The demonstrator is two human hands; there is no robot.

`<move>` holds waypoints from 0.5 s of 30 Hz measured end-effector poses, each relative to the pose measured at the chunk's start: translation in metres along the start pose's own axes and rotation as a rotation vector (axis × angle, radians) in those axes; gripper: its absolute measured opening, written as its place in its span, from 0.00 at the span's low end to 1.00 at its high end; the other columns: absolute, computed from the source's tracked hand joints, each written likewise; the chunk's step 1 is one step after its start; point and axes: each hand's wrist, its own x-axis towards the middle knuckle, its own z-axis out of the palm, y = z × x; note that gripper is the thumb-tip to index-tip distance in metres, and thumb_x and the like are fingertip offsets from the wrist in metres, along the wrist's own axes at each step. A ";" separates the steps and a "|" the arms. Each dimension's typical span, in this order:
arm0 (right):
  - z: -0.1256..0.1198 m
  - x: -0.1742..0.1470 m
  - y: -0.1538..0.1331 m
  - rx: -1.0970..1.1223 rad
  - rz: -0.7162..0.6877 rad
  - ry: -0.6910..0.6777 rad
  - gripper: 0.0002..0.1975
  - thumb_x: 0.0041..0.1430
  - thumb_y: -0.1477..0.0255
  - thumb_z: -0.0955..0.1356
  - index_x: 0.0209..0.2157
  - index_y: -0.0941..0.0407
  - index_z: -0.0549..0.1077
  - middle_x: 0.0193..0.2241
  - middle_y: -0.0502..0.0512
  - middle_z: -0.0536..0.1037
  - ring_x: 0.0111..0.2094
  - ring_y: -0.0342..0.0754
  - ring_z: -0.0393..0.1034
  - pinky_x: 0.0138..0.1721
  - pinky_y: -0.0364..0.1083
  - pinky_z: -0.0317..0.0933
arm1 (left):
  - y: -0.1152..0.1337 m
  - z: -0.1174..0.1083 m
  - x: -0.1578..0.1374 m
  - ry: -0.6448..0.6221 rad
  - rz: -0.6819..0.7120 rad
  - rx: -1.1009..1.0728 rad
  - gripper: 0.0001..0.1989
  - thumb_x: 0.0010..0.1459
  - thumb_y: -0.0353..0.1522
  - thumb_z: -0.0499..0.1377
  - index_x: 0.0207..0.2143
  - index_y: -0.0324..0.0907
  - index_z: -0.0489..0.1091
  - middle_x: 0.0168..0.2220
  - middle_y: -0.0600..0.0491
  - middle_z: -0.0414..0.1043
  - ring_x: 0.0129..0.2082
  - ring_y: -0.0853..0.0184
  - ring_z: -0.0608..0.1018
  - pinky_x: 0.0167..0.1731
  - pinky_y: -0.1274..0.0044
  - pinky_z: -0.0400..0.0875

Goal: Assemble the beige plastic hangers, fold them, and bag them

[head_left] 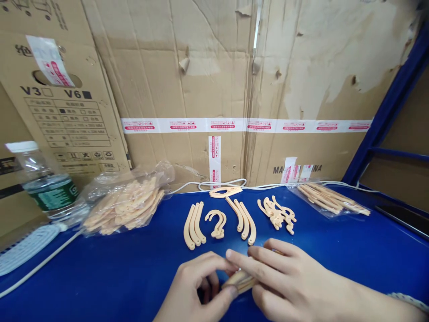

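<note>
While the left hand (197, 286) grips the near end of some pale, stacked pieces (238, 281) between thumb and fingers, the right hand (295, 277) grasps the same pieces from the other side, its fingers laid across the top and hiding much of them. They are held between both hands, low over the blue tabletop (134, 277); a pale braided band (407, 300) circles the right wrist. Just beyond the left hand lies a row of curved strips (192, 227), with a few hook pieces (218, 233) to its right. Straight ahead of the hands is another row of bowed strips (247, 223), and beyond the right hand a loose heap of hooks (276, 219). Farther off, a flat hanger-like shape (234, 192) rests behind the rows, near a white cable (243, 182). Well to the left of the hands are a plastic bag of pale parts (125, 205) and a capped bottle (52, 194); far right, another bag of strips (331, 200). Taped cardboard (184, 89) stands upright behind everything.
</note>
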 end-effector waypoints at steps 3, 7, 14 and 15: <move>0.002 -0.002 0.001 -0.011 0.000 0.082 0.14 0.66 0.77 0.59 0.29 0.55 0.72 0.55 0.56 0.74 0.38 0.50 0.76 0.35 0.48 0.69 | 0.001 -0.001 0.001 0.002 0.003 -0.003 0.09 0.55 0.33 0.59 0.36 0.41 0.77 0.22 0.56 0.66 0.19 0.72 0.66 0.20 0.82 0.60; 0.008 -0.012 0.006 0.061 0.153 0.148 0.07 0.65 0.73 0.64 0.43 0.57 0.72 0.55 0.64 0.74 0.45 0.54 0.74 0.41 0.52 0.70 | 0.000 0.000 -0.001 0.017 -0.086 -0.100 0.09 0.59 0.37 0.57 0.36 0.41 0.73 0.22 0.57 0.64 0.20 0.70 0.69 0.21 0.81 0.64; 0.021 -0.021 0.006 0.601 0.738 0.178 0.31 0.59 0.78 0.66 0.62 0.48 0.55 0.60 0.64 0.61 0.43 0.49 0.72 0.31 0.44 0.73 | -0.005 0.005 -0.004 0.038 -0.222 -0.390 0.15 0.60 0.43 0.58 0.40 0.42 0.64 0.28 0.56 0.67 0.23 0.70 0.73 0.24 0.79 0.70; 0.021 -0.021 0.005 0.660 0.771 0.185 0.34 0.59 0.77 0.66 0.63 0.47 0.52 0.59 0.63 0.63 0.40 0.48 0.72 0.28 0.42 0.72 | -0.004 0.005 -0.004 0.055 -0.226 -0.403 0.15 0.60 0.44 0.58 0.40 0.42 0.64 0.28 0.56 0.67 0.23 0.70 0.73 0.24 0.79 0.70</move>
